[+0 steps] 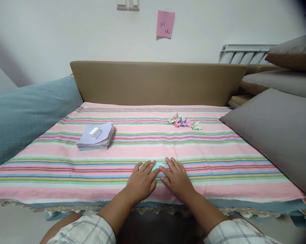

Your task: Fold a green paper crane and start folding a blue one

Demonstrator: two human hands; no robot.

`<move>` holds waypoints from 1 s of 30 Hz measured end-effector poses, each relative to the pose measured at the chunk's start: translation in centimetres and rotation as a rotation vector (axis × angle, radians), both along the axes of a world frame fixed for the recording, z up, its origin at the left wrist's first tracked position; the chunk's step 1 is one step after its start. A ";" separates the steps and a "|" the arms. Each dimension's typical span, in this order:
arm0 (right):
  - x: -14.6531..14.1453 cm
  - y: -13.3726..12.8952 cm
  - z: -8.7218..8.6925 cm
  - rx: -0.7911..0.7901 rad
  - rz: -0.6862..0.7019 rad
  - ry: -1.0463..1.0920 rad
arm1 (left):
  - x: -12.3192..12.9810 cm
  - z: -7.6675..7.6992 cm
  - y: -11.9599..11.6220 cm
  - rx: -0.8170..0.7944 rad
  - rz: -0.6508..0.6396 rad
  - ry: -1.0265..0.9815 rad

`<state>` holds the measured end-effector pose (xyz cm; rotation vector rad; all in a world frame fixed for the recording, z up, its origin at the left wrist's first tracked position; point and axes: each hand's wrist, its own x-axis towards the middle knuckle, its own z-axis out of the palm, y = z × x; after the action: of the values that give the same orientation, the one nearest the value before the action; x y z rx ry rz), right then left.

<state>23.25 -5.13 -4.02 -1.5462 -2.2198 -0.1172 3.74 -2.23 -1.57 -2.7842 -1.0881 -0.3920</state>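
A light blue piece of folded paper point(158, 165) lies on the striped cloth in front of me, partly covered by my fingers. My left hand point(142, 179) rests on its left side, fingers stretched out and palm down. On the right side, my right hand point(177, 177) presses flat with its fingers spread. Both index fingers come close together at the paper's near edge. The paper's outer corners are hidden under the hands.
A stack of coloured paper point(93, 146) with a small white object point(95, 133) on top stands at the left. Several folded paper cranes point(183, 122) sit at the back right. Grey cushions point(275, 132) border the right, a blue cushion point(33, 112) the left. The striped cloth point(132, 118) covers the surface.
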 end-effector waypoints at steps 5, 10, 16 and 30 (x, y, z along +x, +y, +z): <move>0.4 0.0 0.6 0.012 -0.095 0.004 | -0.1 0.0 0.0 -0.003 0.004 -0.005; 0.7 0.2 1.1 0.065 -0.129 0.072 | -0.1 0.0 0.0 0.011 -0.003 -0.009; -1.1 0.6 0.8 0.021 0.220 0.051 | 0.0 -0.1 0.0 0.012 0.009 -0.023; -2.2 0.9 0.2 -0.086 0.127 0.041 | -1.0 0.2 0.7 -0.182 0.058 -0.071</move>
<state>21.06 -4.19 -3.83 -1.4331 -2.3106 0.0483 2.78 -1.58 -1.36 -2.9062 -1.2778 -0.4071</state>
